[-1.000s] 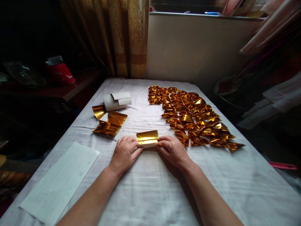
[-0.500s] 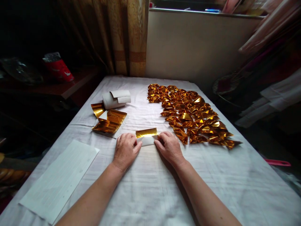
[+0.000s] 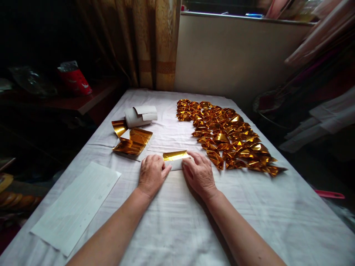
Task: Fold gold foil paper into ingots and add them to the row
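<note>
A small sheet of gold foil paper (image 3: pixel 175 156) lies on the white tablecloth (image 3: pixel 177 218), folded so a white underside strip shows along its near edge. My left hand (image 3: pixel 152 173) presses its left end, fingers curled onto it. My right hand (image 3: pixel 199 173) presses the right end, the index finger stretched along the fold. To the right lies a spread of several folded gold foil pieces (image 3: pixel 226 135). To the left sits a loose stack of unfolded gold sheets (image 3: pixel 132 143).
A curled white paper roll (image 3: pixel 140 115) lies behind the gold stack. A white lined sheet (image 3: pixel 79 205) rests near the table's left front edge. A red bag (image 3: pixel 74 79) stands on a dark side shelf. A curtain and a wall close off the far end.
The gold sheet has been folded narrower, its gold face now a thin strip. Both hands have slid forward and closer together over it.
</note>
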A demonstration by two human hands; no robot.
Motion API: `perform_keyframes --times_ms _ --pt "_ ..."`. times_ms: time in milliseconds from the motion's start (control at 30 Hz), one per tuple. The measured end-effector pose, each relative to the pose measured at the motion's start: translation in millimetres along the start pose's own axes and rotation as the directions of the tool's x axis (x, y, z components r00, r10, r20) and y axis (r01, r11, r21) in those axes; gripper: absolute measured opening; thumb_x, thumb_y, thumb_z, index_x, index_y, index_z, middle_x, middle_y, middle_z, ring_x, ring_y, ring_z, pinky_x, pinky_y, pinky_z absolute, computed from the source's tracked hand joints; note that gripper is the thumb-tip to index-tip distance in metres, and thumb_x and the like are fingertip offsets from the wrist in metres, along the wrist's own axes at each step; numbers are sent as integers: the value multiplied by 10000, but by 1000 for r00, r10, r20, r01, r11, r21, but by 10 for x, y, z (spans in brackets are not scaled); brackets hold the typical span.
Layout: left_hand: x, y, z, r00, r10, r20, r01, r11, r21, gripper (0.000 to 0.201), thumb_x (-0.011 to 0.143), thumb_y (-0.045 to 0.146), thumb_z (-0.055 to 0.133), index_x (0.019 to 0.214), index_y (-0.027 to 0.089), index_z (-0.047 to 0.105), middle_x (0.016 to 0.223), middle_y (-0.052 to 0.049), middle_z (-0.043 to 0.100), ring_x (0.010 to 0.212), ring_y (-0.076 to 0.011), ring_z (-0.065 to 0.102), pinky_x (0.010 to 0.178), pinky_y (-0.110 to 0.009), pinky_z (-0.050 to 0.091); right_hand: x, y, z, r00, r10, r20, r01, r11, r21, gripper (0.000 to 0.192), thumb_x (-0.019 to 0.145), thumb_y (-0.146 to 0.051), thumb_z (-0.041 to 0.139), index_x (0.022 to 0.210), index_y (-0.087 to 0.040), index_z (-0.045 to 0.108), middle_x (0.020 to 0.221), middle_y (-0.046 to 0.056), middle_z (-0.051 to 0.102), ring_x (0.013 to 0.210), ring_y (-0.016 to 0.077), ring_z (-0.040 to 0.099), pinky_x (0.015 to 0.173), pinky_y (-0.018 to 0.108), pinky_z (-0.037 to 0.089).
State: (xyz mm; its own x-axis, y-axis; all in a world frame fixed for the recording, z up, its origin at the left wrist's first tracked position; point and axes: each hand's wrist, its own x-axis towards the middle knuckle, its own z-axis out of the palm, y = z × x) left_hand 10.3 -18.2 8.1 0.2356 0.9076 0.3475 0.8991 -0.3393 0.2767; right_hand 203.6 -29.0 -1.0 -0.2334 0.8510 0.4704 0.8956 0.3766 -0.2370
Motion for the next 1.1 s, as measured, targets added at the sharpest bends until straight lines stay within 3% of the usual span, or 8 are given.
perform_keyframes --times_ms 167,267,467,733,867,967,1100 --pt "-3 -3 10 1000 3 6 -3 1000 15 239 858 345 657 696 210 546 797 -38 603 860 -235 530 789 -377 402 -47 -141 -43 961 -181 208 171 983 68 343 967 -292 468 1275 -257 614 1399 64 566 1350 271 427 1106 450 293" --pt "-7 -4 15 1000 5 3 -5 1000 21 241 859 351 656 700 211 542 793 -36 596 855 -233 524 793 -379 400 -90 -159 -51 932 -176 317 160 984 77 419 974 -337 462 1376 -246 536 1447 68 519 1389 277 387 1156 498 229" --pt "-11 -7 11 1000 5 11 -6 1000 11 236 862 332 652 698 212 531 803 -39 603 867 -236 527 799 -381 396 -143 -112 -77 894 -137 428 129 991 47 553 960 -438 492 1466 -224 429 1544 111 361 1444 311 289 1172 562 182" --pt "11 19 -20 997 -22 76 20 999 35 224 867 333 641 708 211 539 839 -43 617 891 -241 531 831 -384 404 -153 52 -165 862 3 508 71 989 -127 601 963 -490 459 1501 -240 362 1598 132 190 1482 312 168 1170 566 165" --pt "4 7 -4 997 -30 77 28 999 27 191 865 330 637 741 210 556 844 -49 616 908 -252 538 849 -395 419 -170 65 -171 863 44 504 48 985 -167 609 965 -501 441 1509 -247 344 1599 118 195 1484 304 165 1175 550 159" --pt "-11 -27 17 997 -40 59 41 999 -2 120 861 305 636 895 195 601 915 -65 641 946 -266 552 876 -411 438 -193 67 -150 874 77 479 16 982 -186 632 966 -525 416 1512 -215 341 1596 125 206 1483 302 169 1177 538 157" --pt "-49 -52 17 1000 -9 -6 9 999 -43 361 878 188 577 1239 193 571 1186 -107 636 1106 -273 551 974 -434 432 -207 68 -139 881 81 467 3 984 -176 633 968 -546 389 1506 -213 355 1598 117 210 1485 300 164 1173 535 162"
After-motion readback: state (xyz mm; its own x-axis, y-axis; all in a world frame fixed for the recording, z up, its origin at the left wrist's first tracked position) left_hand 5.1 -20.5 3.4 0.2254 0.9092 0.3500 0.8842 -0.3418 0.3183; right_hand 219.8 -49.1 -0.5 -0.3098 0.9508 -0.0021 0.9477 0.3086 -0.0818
